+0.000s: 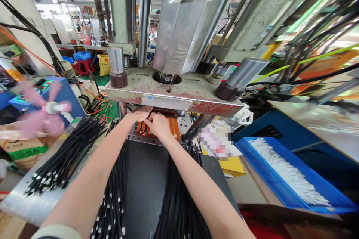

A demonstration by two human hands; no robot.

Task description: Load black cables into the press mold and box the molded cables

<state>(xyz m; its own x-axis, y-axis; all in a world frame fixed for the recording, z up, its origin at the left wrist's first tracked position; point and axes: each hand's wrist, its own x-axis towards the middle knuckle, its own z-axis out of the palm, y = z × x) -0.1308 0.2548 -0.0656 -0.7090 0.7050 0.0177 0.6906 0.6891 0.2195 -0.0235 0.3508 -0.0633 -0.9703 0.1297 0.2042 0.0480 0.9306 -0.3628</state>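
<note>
Both hands reach under the heavy upper plate (pixel 171 97) of an upright press. Below that plate lies an orange-brown mould block (pixel 174 129) with short black cable pieces (pixel 143 129) set in its left part. My left hand (pixel 143 114) is over the back left of the block, its fingertips hidden beneath the plate. My right hand (pixel 159 125) is beside it with curled fingers and the thumb pointing left; what they hold is too small to make out. Bundles of black cables (pixel 179 194) hang to the right of the black work surface (pixel 146 186), and more cables (pixel 109 209) lie at its left.
A pile of black cables with pale metal ends (pixel 67 153) lies on a metal side table (pixel 19 198) at left. Behind it a pink fan (pixel 50 108) is blurred. At right stands a blue tray (pixel 305 164) of white strips. Thick press columns (pixel 145 18) rise ahead.
</note>
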